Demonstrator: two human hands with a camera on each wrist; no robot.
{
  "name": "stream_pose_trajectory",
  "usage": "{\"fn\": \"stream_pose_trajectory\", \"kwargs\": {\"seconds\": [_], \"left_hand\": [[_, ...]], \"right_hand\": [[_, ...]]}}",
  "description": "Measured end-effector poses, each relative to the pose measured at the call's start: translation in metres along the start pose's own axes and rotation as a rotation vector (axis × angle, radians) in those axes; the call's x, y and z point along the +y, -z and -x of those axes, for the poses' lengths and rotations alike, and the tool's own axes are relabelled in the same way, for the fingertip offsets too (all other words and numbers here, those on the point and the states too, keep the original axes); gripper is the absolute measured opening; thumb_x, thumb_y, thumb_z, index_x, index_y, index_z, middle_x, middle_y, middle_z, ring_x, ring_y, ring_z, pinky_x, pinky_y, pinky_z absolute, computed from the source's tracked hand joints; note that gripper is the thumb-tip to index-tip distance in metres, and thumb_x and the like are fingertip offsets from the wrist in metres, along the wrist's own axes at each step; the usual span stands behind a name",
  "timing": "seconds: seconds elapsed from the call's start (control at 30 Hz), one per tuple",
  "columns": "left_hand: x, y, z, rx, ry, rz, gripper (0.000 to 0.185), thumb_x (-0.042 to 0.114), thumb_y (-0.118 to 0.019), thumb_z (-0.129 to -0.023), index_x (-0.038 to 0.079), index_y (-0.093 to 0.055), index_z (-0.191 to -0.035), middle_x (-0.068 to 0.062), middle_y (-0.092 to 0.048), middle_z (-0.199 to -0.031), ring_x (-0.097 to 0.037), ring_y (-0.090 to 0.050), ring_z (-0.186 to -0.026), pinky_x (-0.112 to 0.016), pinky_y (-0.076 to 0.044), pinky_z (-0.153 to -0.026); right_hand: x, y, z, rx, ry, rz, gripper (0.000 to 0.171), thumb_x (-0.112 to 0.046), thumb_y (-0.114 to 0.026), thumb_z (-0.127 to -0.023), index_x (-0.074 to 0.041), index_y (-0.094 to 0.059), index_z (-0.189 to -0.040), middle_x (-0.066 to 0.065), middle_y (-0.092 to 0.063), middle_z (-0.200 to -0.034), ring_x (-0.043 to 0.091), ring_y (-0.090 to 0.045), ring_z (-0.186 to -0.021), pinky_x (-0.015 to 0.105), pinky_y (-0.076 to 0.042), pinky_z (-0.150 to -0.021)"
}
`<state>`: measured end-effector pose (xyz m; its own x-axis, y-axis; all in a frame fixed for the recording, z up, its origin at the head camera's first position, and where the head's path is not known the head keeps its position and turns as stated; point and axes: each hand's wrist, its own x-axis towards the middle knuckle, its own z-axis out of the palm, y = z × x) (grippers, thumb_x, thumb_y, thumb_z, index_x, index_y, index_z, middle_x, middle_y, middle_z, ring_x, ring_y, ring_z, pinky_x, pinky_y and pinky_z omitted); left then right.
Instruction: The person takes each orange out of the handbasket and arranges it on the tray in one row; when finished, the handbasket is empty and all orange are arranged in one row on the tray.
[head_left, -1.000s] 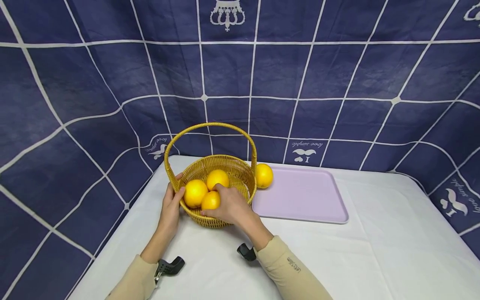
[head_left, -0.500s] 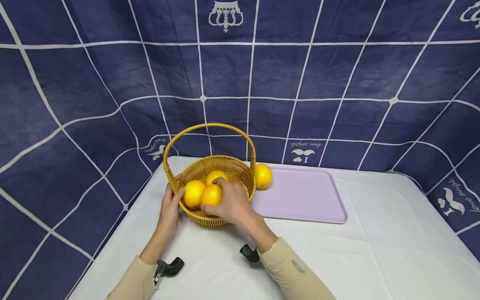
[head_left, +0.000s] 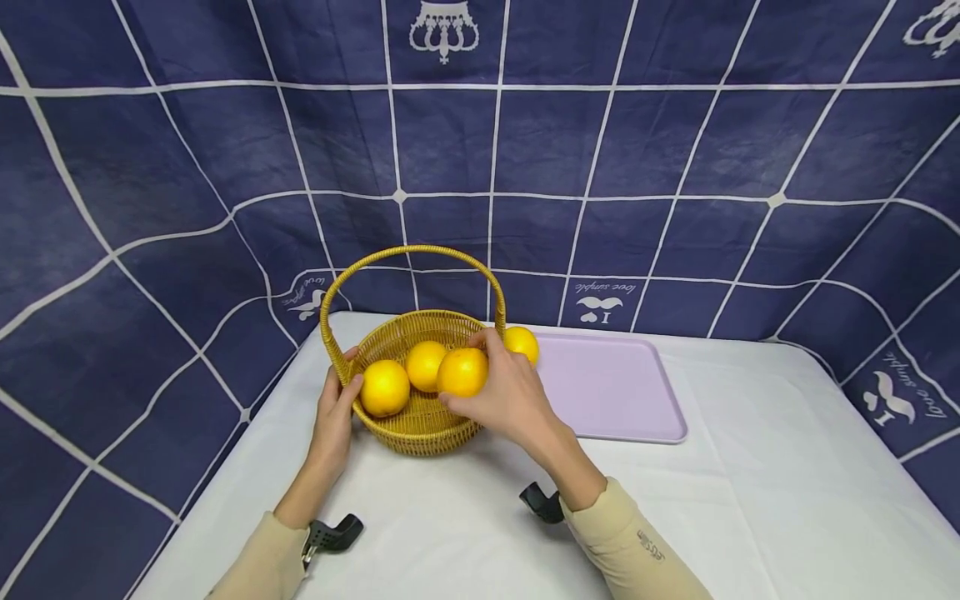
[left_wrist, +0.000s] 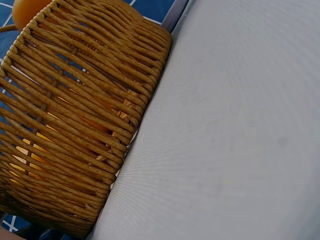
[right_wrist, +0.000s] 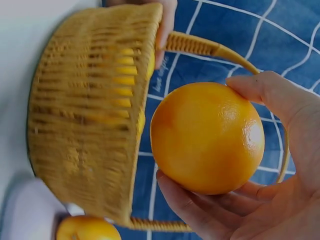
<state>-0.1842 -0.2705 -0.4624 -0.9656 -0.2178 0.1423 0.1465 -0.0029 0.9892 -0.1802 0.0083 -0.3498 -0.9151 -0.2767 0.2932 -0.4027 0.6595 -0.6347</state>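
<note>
My right hand [head_left: 513,392] grips an orange [head_left: 462,372] above the right side of a wicker basket [head_left: 427,442]. The right wrist view shows thumb and fingers round that orange [right_wrist: 207,137], clear of the basket's rim. At the basket's left side, by the foot of its tall handle, my left hand [head_left: 333,417] holds the rim. Two more oranges lie inside, one at the left [head_left: 385,388] and one near the middle [head_left: 426,365]. In the left wrist view the woven wall [left_wrist: 85,110] fills the left part, and the left hand is mostly hidden.
A pale purple tray [head_left: 607,392] lies right of the basket. On its left end sits another orange [head_left: 522,343], partly hidden behind the right hand and handle. A white cloth [head_left: 750,500] covers the table, and a dark blue checked curtain [head_left: 562,150] hangs behind.
My right hand has lifted its orange from among the others and moved it right, over the basket's right side. The left hand stays on the basket rim.
</note>
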Motion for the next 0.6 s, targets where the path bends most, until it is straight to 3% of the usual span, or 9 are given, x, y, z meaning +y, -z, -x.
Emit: {"fn": "stream_pose_trajectory", "kwargs": {"seconds": [0.33, 0.6], "left_hand": [[-0.002, 0.001, 0.0, -0.001, -0.022, 0.005, 0.05, 0.022, -0.044, -0.114, 0.019, -0.035, -0.163, 0.001, -0.036, -0.169, -0.019, -0.029, -0.156, -0.044, -0.014, -0.132], [-0.002, 0.001, -0.001, -0.006, -0.01, -0.004, 0.051, 0.025, -0.044, -0.114, 0.021, -0.034, -0.164, 0.002, -0.035, -0.17, -0.019, -0.029, -0.156, -0.046, -0.014, -0.132]], "right_hand": [[0.02, 0.037, 0.006, 0.06, 0.004, 0.078, 0.063, -0.041, -0.086, -0.071, -0.022, -0.058, -0.124, 0.003, -0.073, -0.096, 0.022, -0.065, -0.079, 0.037, -0.053, -0.071], [0.037, 0.058, 0.002, 0.132, -0.038, 0.086, 0.068, -0.04, -0.087, -0.072, -0.018, -0.056, -0.128, 0.008, -0.074, -0.112, 0.027, -0.068, -0.083, 0.04, -0.056, -0.072]]}}
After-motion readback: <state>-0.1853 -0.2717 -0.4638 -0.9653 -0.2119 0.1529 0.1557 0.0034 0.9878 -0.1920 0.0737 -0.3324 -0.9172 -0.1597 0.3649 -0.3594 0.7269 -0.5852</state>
